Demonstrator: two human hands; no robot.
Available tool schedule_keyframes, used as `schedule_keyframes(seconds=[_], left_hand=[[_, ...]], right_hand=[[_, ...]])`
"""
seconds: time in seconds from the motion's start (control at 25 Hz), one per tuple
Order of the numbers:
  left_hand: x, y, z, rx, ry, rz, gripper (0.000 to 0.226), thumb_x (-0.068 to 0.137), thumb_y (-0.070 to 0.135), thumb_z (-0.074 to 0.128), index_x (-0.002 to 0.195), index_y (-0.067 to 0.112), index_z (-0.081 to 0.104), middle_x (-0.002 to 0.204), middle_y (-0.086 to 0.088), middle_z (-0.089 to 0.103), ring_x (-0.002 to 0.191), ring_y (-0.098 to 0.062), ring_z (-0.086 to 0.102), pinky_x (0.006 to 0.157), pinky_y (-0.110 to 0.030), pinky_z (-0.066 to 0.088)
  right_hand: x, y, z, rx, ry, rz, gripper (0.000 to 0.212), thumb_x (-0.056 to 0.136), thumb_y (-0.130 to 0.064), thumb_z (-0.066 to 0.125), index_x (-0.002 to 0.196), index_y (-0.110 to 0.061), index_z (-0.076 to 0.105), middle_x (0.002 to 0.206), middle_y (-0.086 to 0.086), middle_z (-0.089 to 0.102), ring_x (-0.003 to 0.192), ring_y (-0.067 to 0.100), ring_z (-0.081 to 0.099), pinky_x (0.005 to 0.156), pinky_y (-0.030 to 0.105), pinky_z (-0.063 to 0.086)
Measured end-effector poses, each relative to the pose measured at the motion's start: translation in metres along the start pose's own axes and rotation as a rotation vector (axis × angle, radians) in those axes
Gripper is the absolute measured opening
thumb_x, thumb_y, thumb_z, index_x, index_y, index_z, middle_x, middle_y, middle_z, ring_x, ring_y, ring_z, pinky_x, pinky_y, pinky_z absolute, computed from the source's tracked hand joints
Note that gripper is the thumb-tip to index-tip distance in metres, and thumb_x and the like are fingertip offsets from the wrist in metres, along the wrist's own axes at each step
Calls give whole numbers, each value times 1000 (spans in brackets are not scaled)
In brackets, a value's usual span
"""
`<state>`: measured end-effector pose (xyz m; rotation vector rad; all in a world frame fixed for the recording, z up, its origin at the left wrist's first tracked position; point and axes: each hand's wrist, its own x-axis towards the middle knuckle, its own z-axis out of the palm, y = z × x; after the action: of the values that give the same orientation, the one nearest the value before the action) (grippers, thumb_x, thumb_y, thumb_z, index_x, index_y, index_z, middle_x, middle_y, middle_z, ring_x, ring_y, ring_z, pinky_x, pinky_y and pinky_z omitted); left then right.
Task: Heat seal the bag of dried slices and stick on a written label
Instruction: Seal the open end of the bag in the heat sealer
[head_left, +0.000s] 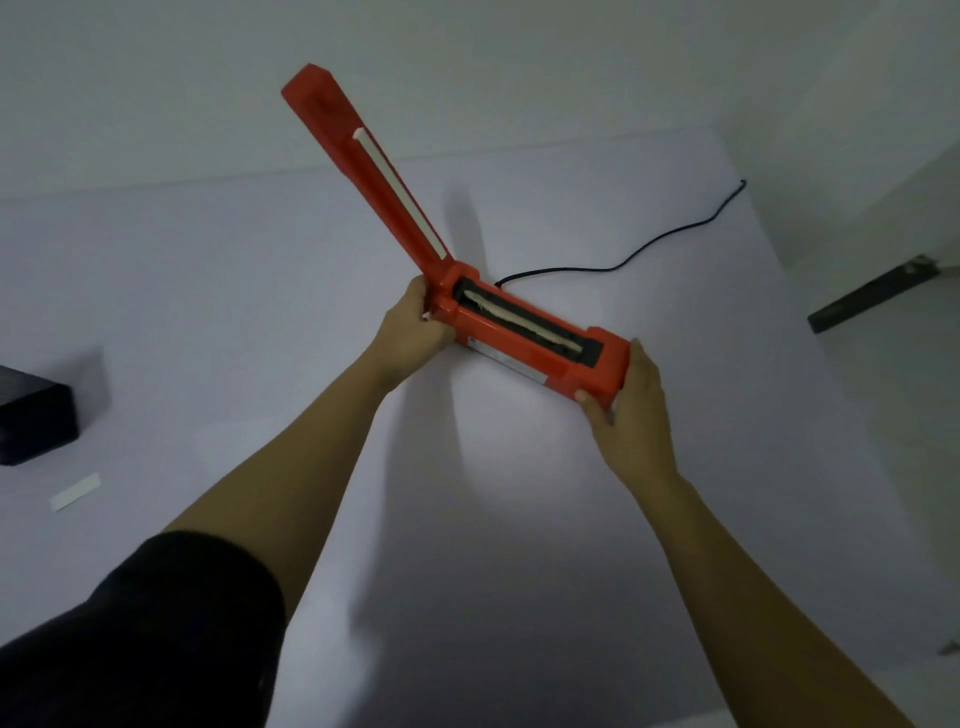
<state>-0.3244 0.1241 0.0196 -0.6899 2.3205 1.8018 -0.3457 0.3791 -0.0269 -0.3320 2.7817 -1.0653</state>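
A red heat sealer (535, 358) lies on the white table (519, 519) near its middle, its long arm (363, 156) raised up and to the left. My left hand (415, 325) grips the hinge end of the sealer's base. My right hand (631, 410) grips the opposite end, thumb on the front face. A black power cord (649, 247) runs from the sealer to the right. A small white label strip (75, 491) lies at the left of the table. No bag of dried slices is in view.
A black box (31, 415) sits at the left edge of the table. A dark flat bar (878, 293) lies off the table at the right. White walls stand behind the table's far edge.
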Motion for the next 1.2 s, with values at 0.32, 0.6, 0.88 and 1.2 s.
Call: schedule_keyframes(seconds=[0.32, 0.6, 0.88, 1.2], left_hand=[[-40, -17, 3, 51, -20, 19, 66, 78, 5, 55, 139, 15, 33, 132, -4, 49, 123, -24, 46, 94, -34, 44], [-93, -46, -76, 171, 186, 19, 76, 81, -2, 50, 148, 15, 19, 154, -3, 28, 140, -18, 28, 114, -35, 28], [-171, -121, -122, 203, 366, -137, 66, 89, 13, 54, 147, 12, 22, 153, -6, 30, 139, -22, 30, 112, -34, 27], [-197, -169, -127, 179, 587, -389, 65, 85, 26, 64, 139, 5, 33, 133, -14, 44, 116, -28, 49, 99, -35, 42]], right_hand=[[-46, 1, 0, -44, 18, 26, 83, 83, -31, 66, 144, -2, 18, 147, 20, 30, 135, 32, 30, 112, 50, 28], [-79, -87, 48, 11, 141, -292, 54, 85, -23, 60, 131, -4, 39, 131, 20, 45, 123, 29, 41, 102, 43, 41], [-100, -154, 151, 195, -310, -148, 54, 89, -25, 59, 134, -5, 38, 128, 14, 46, 116, 25, 48, 98, 40, 44], [-90, -211, 210, 300, -382, 132, 63, 83, -20, 66, 134, -1, 34, 128, 13, 42, 103, 28, 56, 91, 33, 46]])
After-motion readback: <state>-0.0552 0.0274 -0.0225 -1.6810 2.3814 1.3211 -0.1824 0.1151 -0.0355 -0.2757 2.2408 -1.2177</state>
